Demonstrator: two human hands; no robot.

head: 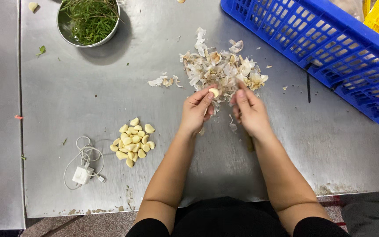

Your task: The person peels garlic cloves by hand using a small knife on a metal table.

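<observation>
Beside the papery, matt garlic skins (222,68) on the brushed-metal counter (88,87) stands a glossy blue plastic crate (330,48).

Both bare forearms reach forward from the bottom of the view and angle inward, so the hands meet close together at the middle. The left hand (196,112) is turned thumb-up, its fingers curled and its thumb and forefinger pinched shut in a small grip at the tip. The right hand (248,112) lies just beside it, back upward, fingers bent down, the forefinger stretched forward.
</observation>
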